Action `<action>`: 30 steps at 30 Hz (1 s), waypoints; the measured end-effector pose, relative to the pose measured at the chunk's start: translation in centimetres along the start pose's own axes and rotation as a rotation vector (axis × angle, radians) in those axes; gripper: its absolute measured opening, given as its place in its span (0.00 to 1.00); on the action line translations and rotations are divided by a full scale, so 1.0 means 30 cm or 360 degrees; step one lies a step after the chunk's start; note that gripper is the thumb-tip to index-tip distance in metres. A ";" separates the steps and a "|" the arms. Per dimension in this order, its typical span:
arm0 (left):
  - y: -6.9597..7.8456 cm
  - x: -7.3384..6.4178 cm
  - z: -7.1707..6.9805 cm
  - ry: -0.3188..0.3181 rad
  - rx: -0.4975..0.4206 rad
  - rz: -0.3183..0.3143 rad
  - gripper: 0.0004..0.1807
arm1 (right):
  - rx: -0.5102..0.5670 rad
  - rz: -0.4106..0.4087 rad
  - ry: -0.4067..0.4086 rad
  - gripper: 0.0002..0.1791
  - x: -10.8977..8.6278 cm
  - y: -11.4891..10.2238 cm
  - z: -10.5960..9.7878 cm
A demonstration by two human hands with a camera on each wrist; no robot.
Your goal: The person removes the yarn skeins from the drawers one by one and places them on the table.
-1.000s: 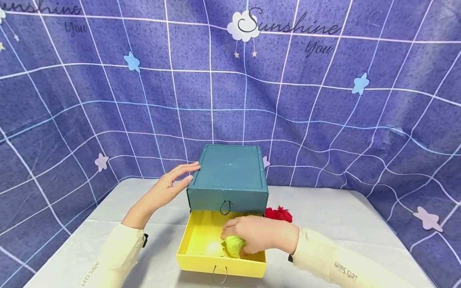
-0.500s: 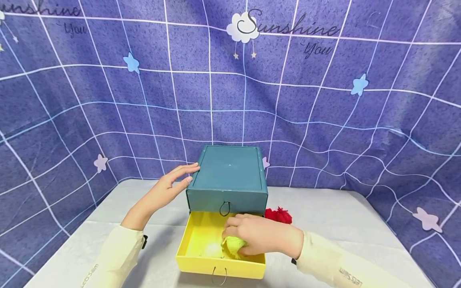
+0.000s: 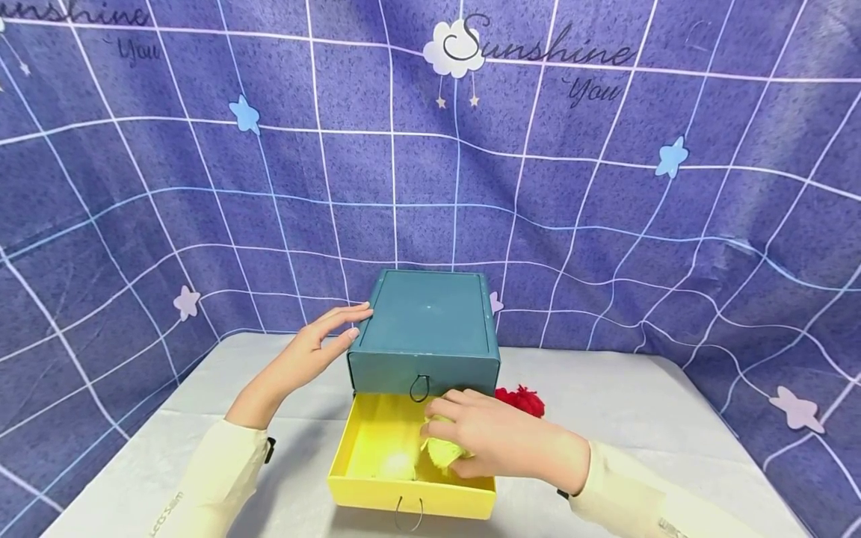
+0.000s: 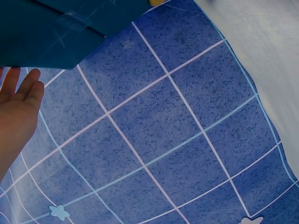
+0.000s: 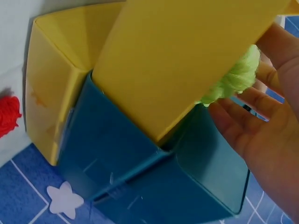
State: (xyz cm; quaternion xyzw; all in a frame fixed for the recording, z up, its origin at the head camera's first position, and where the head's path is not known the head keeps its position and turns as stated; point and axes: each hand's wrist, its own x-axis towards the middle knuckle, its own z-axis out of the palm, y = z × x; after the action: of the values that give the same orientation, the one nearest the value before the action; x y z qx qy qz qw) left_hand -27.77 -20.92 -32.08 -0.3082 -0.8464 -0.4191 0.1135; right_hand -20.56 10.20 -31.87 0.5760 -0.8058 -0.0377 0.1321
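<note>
Green yarn (image 3: 444, 453) at right side of yellow drawer (image 3: 377, 491); teal box (image 3: 427, 317) covers drawer's rear; red yarn (image 3: 521, 402) beside box, toward right edge of table (image 3: 605, 407); right hand (image 3: 501, 436) grips green yarn, fingers curled; left hand (image 3: 315, 350), fingers extended, touches box, holds nothing.

Taking the dark teal drawer box (image 3: 429, 317) as the dial's centre, the left hand (image 3: 303, 362) rests its extended fingers on the box's edge at 9 o'clock. A yellow drawer (image 3: 412, 497) stands pulled out at 6. At 5, the right hand (image 3: 501, 441) grips a lime-green yarn bundle (image 3: 444, 452) over that drawer's right side. A red yarn bundle (image 3: 523, 401) lies at 4 on the white-covered bench (image 3: 605, 418); a purple gridded curtain (image 3: 430, 179) hangs at 12.
</note>
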 end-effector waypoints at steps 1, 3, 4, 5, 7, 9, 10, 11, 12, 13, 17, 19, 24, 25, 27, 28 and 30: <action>0.000 0.000 -0.001 0.0000 0.0000 -0.0003 0.21 | -0.0003 -0.0004 0.0025 0.23 -0.005 0.001 -0.004; 0.001 0.000 -0.001 -0.0002 -0.0001 -0.0006 0.21 | -0.0022 -0.0007 0.0078 0.23 -0.015 0.004 -0.010; 0.001 -0.001 -0.002 -0.0004 -0.0005 -0.0007 0.21 | -0.0034 -0.0008 0.0107 0.24 -0.021 0.006 -0.013; 0.001 -0.001 -0.002 -0.0006 -0.0008 -0.0008 0.21 | -0.0042 -0.0003 0.0134 0.24 -0.027 0.008 -0.014; 0.002 -0.001 -0.002 -0.0008 -0.0013 -0.0009 0.21 | -0.0050 0.0016 0.0177 0.25 -0.042 0.012 -0.018; 0.002 -0.001 -0.002 -0.0010 -0.0016 -0.0006 0.21 | -0.0041 0.0050 0.0211 0.26 -0.058 0.016 -0.021; 0.002 -0.001 -0.002 -0.0010 -0.0015 -0.0004 0.21 | -0.0030 0.0070 0.0224 0.26 -0.067 0.018 -0.024; 0.002 0.000 -0.002 -0.0010 -0.0014 -0.0003 0.21 | -0.0019 0.0086 0.0238 0.27 -0.076 0.020 -0.027; 0.002 0.000 -0.003 -0.0009 -0.0014 -0.0002 0.21 | -0.0008 0.0095 0.0251 0.28 -0.086 0.022 -0.031; 0.001 0.000 -0.003 -0.0010 -0.0014 0.0000 0.21 | -0.0001 0.0103 0.0265 0.28 -0.095 0.023 -0.034; -0.001 0.001 -0.003 -0.0011 -0.0015 -0.0002 0.21 | 0.0022 0.0095 0.0330 0.30 -0.133 0.032 -0.049; -0.002 0.001 -0.003 -0.0008 -0.0015 0.0001 0.21 | 0.0021 0.0085 0.0372 0.30 -0.151 0.039 -0.055; -0.005 0.000 -0.002 0.0001 -0.0013 0.0013 0.21 | 0.0019 0.0115 0.0439 0.31 -0.195 0.064 -0.070; -0.005 0.001 -0.002 0.0002 -0.0012 0.0016 0.21 | 0.0023 0.0124 0.0447 0.31 -0.205 0.072 -0.071; -0.005 0.001 -0.002 0.0003 -0.0011 0.0016 0.21 | 0.0027 0.0150 0.0455 0.31 -0.225 0.091 -0.070; -0.006 0.002 -0.001 0.0002 -0.0011 0.0017 0.21 | 0.0028 0.0161 0.0460 0.31 -0.236 0.103 -0.067; -0.006 0.003 -0.001 -0.0001 -0.0009 0.0023 0.21 | 0.0047 0.0186 0.0473 0.30 -0.259 0.131 -0.058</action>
State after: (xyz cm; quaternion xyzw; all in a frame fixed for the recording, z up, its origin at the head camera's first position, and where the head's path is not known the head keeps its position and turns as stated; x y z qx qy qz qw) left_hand -27.97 -20.99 -32.14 -0.3148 -0.8431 -0.4205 0.1153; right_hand -21.37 18.95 -30.67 0.5292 -0.8100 0.0676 0.2434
